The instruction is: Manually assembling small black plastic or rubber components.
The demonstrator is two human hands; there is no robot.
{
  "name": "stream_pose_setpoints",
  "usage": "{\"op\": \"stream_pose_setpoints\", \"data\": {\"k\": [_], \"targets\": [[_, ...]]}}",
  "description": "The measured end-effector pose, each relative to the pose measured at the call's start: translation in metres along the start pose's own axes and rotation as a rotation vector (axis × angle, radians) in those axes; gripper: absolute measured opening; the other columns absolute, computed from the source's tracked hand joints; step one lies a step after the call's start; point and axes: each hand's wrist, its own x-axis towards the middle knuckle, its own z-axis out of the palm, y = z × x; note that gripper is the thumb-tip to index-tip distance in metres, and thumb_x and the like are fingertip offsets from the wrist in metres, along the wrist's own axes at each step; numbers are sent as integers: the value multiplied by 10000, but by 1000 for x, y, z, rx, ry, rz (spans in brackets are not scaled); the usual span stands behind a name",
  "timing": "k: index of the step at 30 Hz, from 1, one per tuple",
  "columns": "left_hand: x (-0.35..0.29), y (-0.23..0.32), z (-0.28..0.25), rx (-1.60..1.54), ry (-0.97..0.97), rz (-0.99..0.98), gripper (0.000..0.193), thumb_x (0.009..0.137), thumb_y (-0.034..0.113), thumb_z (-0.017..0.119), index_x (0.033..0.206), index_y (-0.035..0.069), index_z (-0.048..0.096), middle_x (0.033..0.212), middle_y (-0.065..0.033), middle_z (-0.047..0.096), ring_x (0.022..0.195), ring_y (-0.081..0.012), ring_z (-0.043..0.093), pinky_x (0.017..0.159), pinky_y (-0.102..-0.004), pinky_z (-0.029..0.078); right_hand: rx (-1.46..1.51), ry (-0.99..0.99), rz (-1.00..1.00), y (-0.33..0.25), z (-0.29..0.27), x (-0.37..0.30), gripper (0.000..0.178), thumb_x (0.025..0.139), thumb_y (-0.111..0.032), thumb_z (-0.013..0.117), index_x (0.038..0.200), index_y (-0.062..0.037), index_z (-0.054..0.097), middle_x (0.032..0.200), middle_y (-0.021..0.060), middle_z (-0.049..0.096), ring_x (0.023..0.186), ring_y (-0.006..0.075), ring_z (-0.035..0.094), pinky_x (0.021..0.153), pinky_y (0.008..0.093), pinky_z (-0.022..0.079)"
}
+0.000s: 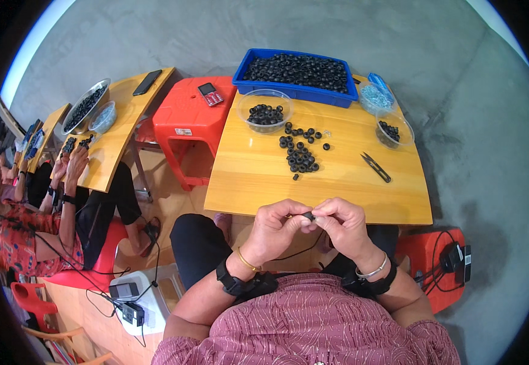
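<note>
Just off the table's near edge, my two hands meet in front of my body. Thumb and fingers of my left hand [276,226] pinch a small black round part [308,216]. My right hand [345,224] is closed against the same part from the other side; whether a second small piece is in its fingertips is hidden. Beyond them on the wooden table [246,188] lies a loose pile of black ring-like parts [301,157]. Black thread snips [376,167] rest to the right of the pile.
A blue tray [295,92] of black parts stands at the back. Clear tubs [266,128] [392,143] hold more black parts; another holds light-blue pieces [375,96]. A red stool [188,115] carries a phone [210,94]. At left, a person [39,234] works at another table.
</note>
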Motion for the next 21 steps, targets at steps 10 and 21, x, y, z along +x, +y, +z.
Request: {"op": "stream_pose_setpoints", "data": {"k": [10,21], "targets": [[5,-9,-4,-75,36,-42,102,807,-35,530,901,-24,569,808,-83,600,700,-118,571,626,-229,481,192,17,79,18,1,3,64,804,69,488,823,16,519,763,88,595,671,125,584,616,243,494],[5,-10,-15,-532,-88,-168,152,802,94,579,913,-9,574,827,-122,615,695,-202,593,560,-240,485,221,-81,120,14,-2,2,49,839,-4,488,881,3,466,805,101,574,688,152,579,626,255,488]]}}
